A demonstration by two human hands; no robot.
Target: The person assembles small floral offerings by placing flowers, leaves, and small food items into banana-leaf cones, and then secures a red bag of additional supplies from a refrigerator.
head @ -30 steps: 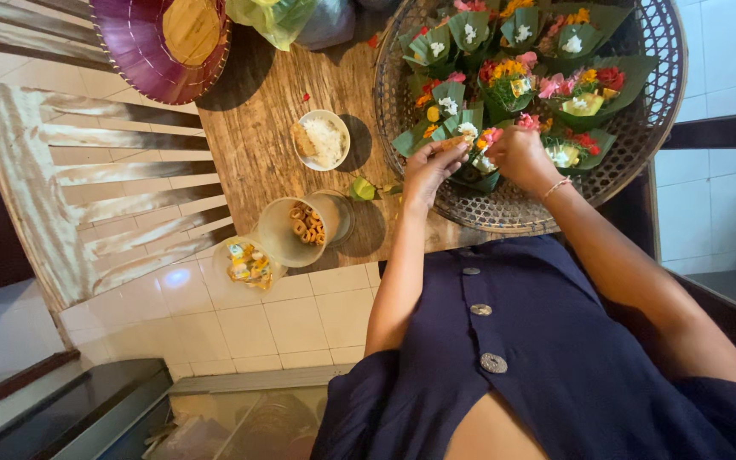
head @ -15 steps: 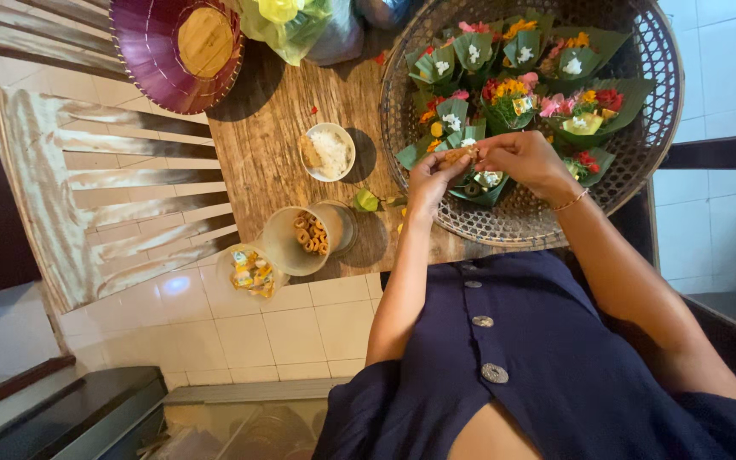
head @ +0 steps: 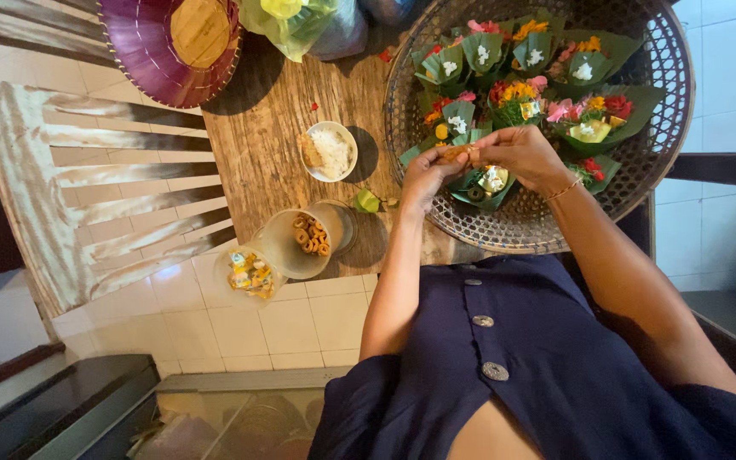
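Left hand [head: 423, 175] and right hand [head: 517, 153] pinch small orange ring-shaped snack [head: 456, 152] above unfilled green leaf cup [head: 483, 186]; far cups in round woven tray [head: 521, 223] already flower-filled.

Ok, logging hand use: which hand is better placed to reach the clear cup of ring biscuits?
The left hand, likely: nearer the clear cup of ring biscuits; the right hand is farther, over the woven tray.

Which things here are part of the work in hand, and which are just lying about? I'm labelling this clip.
In use:
left hand
right hand
small orange piece pinched between both hands
leaf cup under the hands
woven tray
filled leaf cups

Lying about:
rice bowl
jar of rings
sweets jar
purple basket
plastic bag
chair
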